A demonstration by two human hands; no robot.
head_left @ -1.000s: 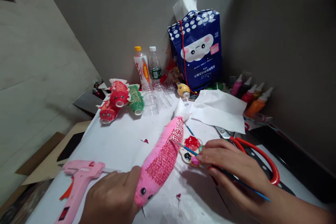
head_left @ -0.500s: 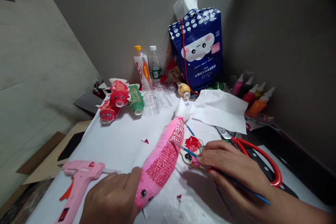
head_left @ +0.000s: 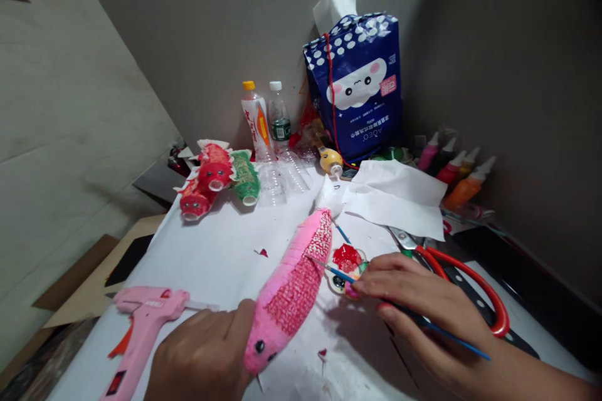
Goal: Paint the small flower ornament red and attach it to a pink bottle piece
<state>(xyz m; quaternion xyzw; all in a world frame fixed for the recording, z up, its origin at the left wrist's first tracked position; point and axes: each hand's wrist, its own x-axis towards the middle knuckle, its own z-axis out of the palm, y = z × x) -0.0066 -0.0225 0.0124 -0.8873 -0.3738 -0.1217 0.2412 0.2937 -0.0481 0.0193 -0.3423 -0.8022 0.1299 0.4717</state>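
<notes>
My left hand [head_left: 204, 354] is wrapped round the head end of a pink bottle fish [head_left: 294, 288] with red scales and a black eye, holding it tilted on the white paper. My right hand [head_left: 423, 307] pinches a thin blue paintbrush [head_left: 336, 271]. The brush tip touches the fish's side near its tail. A small paint palette [head_left: 345, 263] with red paint lies just under the brush, beside my right fingers.
A pink glue gun [head_left: 141, 329] lies at the front left. Red-handled scissors [head_left: 463, 285] sit to the right. Behind are red and green bottle fish [head_left: 216, 178], two bottles [head_left: 266, 122], a blue tissue pack [head_left: 360, 84], white tissue [head_left: 395, 197] and several paint bottles [head_left: 454, 169].
The view has shifted very slightly. The brush tip stays at the fish's side; both hands keep almost the same places.
</notes>
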